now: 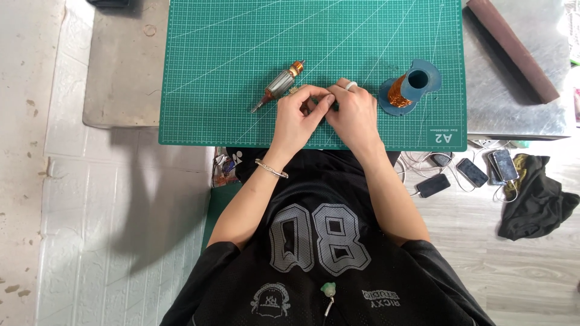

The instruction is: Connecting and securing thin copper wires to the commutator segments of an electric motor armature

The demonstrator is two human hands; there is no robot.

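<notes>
- Head view: one green cutting mat [241, 60] lies on a grey metal worktop [513, 90]; every place below is given from this mat.
- Both hands meet near the mat's front edge, about its middle. The left hand [299, 118] and right hand [353, 111] have their fingertips pressed together, pinching something small between them; it is too hidden to name.
- The left wrist wears one silver bracelet [271, 169]; the right hand wears one pale ring [351, 86].
- One motor rotor [279, 86], with a grey core and a copper-coloured end, lies tilted on the mat just behind the left hand, apart from it.
- One blue spool [417, 81] lies on its side on the mat's right part, near the right hand. It is the only holder in sight: copper wire [399, 93] is wound round its middle, and its open hole looks dark and hollow.
- One long brown bar [513, 48] lies slanted on the worktop, right of the mat.
- On the floor in front of the mat's right corner lie four phones [471, 172] with cables, and one dark cloth [534, 202] further right.
- One small colourful packet [223, 169] lies below the mat's front edge, left of the person's lap.
</notes>
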